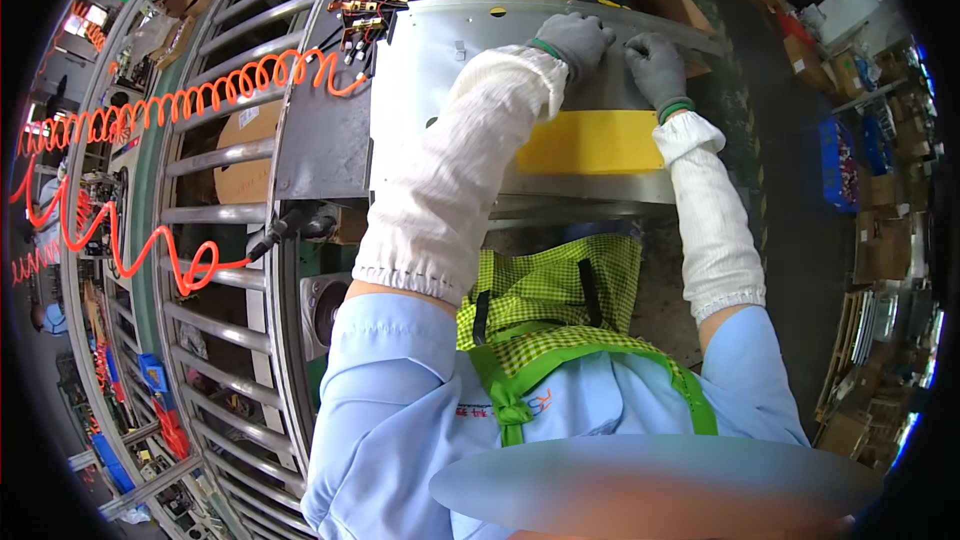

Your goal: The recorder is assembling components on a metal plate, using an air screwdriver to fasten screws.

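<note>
Hands: left hand (575, 40) and right hand (655, 67) in grey knit gloves with green cuffs
Forearms: white ribbed oversleeves (455, 170)
Torso: light blue short-sleeved shirt (390, 410), green checked apron (550, 300), green tied straps

Grey sheet-metal panel (440, 70) with yellow strip (590, 143), flat on the bench, far edge under gloved fingers

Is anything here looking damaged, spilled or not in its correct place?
Nothing stands out. Both gloved hands, left hand and right hand, rest flat on the grey metal panel. The orange coiled hose hangs loosely over the roller conveyor.
</note>
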Available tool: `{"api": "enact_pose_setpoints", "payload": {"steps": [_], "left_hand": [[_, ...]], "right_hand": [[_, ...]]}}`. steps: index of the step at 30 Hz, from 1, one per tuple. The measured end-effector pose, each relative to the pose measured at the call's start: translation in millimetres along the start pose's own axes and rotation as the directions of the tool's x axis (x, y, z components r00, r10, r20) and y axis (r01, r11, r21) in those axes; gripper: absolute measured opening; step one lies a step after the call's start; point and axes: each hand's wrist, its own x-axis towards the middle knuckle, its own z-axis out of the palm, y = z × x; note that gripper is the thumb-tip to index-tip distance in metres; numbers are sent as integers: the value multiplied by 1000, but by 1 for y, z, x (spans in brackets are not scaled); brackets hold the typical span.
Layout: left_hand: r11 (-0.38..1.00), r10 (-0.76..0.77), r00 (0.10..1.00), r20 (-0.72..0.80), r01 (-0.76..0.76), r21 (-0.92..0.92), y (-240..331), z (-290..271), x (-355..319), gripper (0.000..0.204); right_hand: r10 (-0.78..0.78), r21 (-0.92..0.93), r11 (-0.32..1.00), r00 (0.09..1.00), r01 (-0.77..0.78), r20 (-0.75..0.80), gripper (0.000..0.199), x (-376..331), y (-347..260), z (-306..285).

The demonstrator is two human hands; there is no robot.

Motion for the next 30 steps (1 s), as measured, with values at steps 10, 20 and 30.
{"api": "enact_pose_setpoints", "payload": {"steps": [10,20,30], "left_hand": [[939,23,971,-239,-103,-329,-12,33,11,37],[983,119,991,-65,-126,-133,-5,10,11,38],[999,15,982,-187,-21,-29,7,33,16,39]], "right_hand": [[234,50,966,938,-254,256,34,32,21,-1],[7,325,857,639,-400,769,41,58,37,-59],[-327,275,939,786,207,525,35,48,59,-38]]}}
